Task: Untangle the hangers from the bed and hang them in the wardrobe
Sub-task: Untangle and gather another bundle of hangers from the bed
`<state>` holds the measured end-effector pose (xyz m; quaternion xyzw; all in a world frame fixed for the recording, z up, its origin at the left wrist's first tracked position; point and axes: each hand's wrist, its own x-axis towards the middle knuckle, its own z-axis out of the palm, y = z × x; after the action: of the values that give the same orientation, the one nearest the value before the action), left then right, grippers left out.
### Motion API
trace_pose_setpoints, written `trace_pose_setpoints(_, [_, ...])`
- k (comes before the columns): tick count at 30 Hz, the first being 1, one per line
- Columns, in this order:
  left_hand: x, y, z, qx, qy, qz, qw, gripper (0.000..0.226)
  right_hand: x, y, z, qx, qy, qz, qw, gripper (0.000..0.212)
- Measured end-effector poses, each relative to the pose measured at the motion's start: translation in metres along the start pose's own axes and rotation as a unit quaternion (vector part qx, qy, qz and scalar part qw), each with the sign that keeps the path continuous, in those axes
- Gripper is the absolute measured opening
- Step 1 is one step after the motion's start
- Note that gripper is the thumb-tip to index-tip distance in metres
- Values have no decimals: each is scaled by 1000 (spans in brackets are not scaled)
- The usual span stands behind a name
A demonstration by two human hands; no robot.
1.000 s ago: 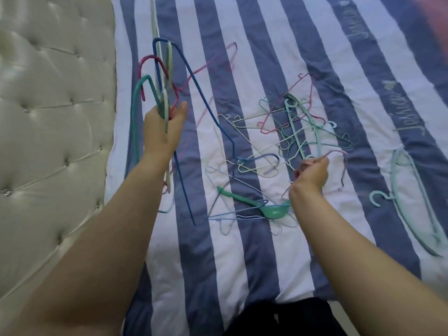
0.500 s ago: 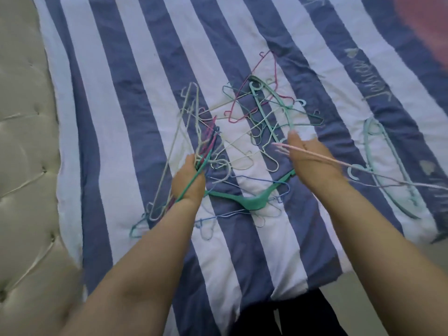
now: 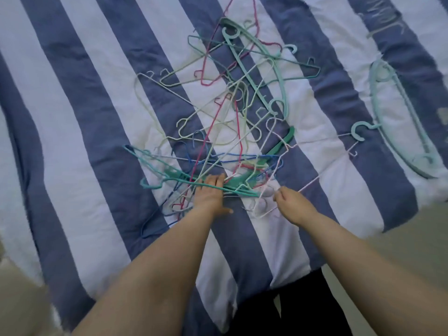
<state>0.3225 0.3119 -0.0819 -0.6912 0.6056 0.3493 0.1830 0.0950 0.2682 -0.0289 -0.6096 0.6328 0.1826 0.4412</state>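
A blue and white striped bedspread [image 3: 80, 132] covers the bed, with a tangle of hangers [image 3: 228, 122] heaped at its middle. The left hand [image 3: 210, 195] lies palm down on the near edge of the heap, fingers straight and pressing teal and blue wires. Just beside it, the right hand [image 3: 289, 202] pinches a thin pink hanger [image 3: 308, 184]; its fingertips are blurred. Two pale green hangers [image 3: 397, 117] lie well apart, far right.

One head-worn camera looks steeply down, close over the striped bed [image 3: 84, 141].
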Motion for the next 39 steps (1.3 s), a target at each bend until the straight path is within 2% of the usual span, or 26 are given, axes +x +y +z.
trace_pose_setpoints(2, [1,-5,16,30,-1,-5,1000,111,-3,22,15,43,20,5,999,29])
trace_pose_setpoints(6, [9,1,28,52,78,-19,995,76,-8,48,32,124,105,34,986,16])
trace_pose_setpoints(8, [14,4,30,45,97,-17,994,66,-7,51,38,126,107,23,986,28])
trace_pose_setpoints(11, [26,8,27,69,124,-14,990,47,0,51,44,46,107,-2,993,51])
trace_pose_setpoints(13, [33,12,22,93,116,-3,989,36,8,51,39,45,130,25,990,56])
trace_pose_setpoints(15, [32,12,21,110,106,18,988,35,19,52,25,68,184,65,978,50])
trace_pose_setpoints(17, [27,11,25,118,111,40,986,39,32,57,4,37,246,85,965,44])
trace_pose_setpoints(19, [19,8,32,117,123,62,983,47,46,64,-22,-8,261,86,962,51])
trace_pose_setpoints(22, [9,4,36,116,142,83,979,53,66,68,-55,-37,200,62,977,66])
trace_pose_setpoints(25, [-1,6,31,103,153,92,978,51,69,55,-61,-10,129,35,991,62])
trace_pose_setpoints(26, [-6,9,28,90,153,90,980,50,65,46,-55,56,98,49,992,70])
trace_pose_setpoints(28, [-16,20,21,28,131,73,988,48,50,28,-39,202,19,95,974,101])
trace_pose_setpoints(29, [-21,26,17,-2,113,60,992,47,40,19,-30,222,-12,99,970,111])
trace_pose_setpoints(31, [-31,39,11,-32,95,37,994,48,20,9,-17,174,-19,88,981,118])
trace_pose_setpoints(33, [-42,51,3,-34,90,25,995,48,5,10,-19,174,9,83,981,107])
trace_pose_setpoints(36, [-60,74,-11,-28,83,13,996,39,-16,19,-39,267,10,72,961,86])
trace_pose_setpoints(39, [-77,102,-30,-44,66,-8,997,37,-42,35,-69,307,50,35,950,49])
